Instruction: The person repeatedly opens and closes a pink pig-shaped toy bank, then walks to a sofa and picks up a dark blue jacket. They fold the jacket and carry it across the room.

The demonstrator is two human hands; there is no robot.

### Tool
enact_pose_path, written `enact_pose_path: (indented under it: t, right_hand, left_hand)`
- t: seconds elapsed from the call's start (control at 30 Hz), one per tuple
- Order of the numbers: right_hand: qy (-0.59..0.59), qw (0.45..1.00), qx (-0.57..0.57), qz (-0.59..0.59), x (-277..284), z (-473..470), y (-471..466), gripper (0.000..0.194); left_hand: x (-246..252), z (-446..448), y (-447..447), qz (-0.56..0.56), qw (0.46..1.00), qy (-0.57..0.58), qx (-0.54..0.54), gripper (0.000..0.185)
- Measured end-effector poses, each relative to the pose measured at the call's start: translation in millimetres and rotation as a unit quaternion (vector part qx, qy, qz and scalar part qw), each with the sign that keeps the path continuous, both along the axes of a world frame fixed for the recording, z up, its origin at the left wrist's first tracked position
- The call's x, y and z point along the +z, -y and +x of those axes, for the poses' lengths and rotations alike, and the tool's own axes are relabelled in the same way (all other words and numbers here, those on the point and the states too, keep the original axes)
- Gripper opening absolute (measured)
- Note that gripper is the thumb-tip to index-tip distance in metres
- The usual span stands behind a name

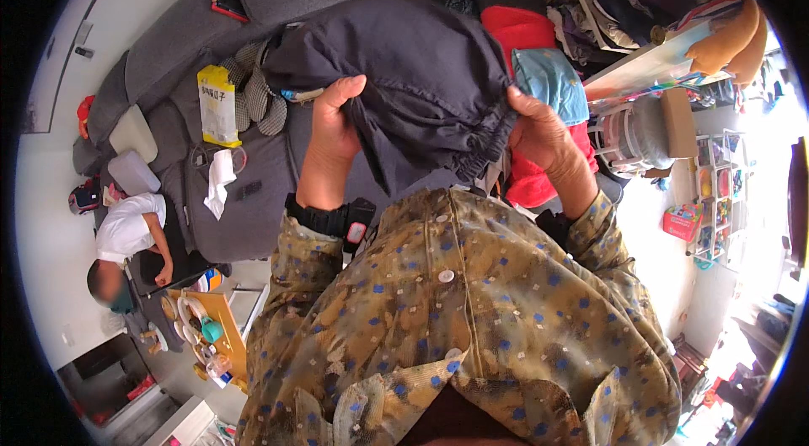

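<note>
A dark garment (pixel 411 60) with a gathered elastic edge is spread between my two hands, over the grey sofa (pixel 215 218). My left hand (pixel 334 120) pinches its left side, thumb on top, and a loose pointed fold hangs beside it. At the elastic edge, my right hand (pixel 540 130) grips the right side with the thumb uppermost. The fingers of both hands are partly hidden by the cloth. Just beyond the right hand lies a folded light-blue cloth (pixel 548 82) on a red cloth (pixel 521 28). Checked fabric (pixel 249 89) shows past the garment's left side.
A yellow-and-white packet (pixel 218 108) and a white tissue (pixel 220 180) lie on the sofa. A red-framed tablet (pixel 229 1) rests by the backrest. At left sits another person (pixel 133 228), near a wooden table (pixel 221 319) with cups. Shelves with clothes (pixel 607 3) stand at upper right.
</note>
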State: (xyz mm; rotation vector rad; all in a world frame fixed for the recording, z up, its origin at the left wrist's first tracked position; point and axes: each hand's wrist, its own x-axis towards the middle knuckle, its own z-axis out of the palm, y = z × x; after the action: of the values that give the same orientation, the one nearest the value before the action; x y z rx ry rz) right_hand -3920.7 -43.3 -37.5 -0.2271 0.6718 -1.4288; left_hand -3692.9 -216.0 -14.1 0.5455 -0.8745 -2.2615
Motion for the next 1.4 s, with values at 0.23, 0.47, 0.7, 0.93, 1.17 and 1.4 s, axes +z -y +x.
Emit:
enact_pose_path:
  t: [0.23,0.47,0.7,0.93,1.17,1.4]
  right_hand:
    - [-0.058,0.984,-0.166,0.035,38.9,30.0,-0.4,0.062]
    - [-0.026,0.989,-0.078,0.123,30.6,73.9,0.0,0.053]
    - [-0.385,0.907,-0.027,0.168,-6.8,81.3,-25.7,0.056]
    - [-0.419,0.881,-0.111,0.192,-3.9,23.3,-65.0,0.041]
    - [-0.415,0.866,-0.101,0.26,-27.2,-29.3,-95.3,0.038]
    - [-0.372,0.9,-0.063,0.217,-62.7,-50.1,-87.7,0.037]
  left_hand:
    - [-12.4,24.4,-7.8,-0.015,0.993,0.113,0.039,0.027]
    - [-27.5,20.4,-7.2,0.189,0.977,-0.098,-0.003,0.044]
    - [-75.0,30.9,4.2,0.22,0.975,0.038,-0.005,0.043]
    - [-105.7,56.4,16.6,0.189,0.97,0.136,0.076,0.048]
    - [-91.0,101.0,15.8,0.122,0.944,0.19,0.242,0.054]
    - [-79.3,118.8,-1.8,0.14,0.927,0.203,0.283,0.047]
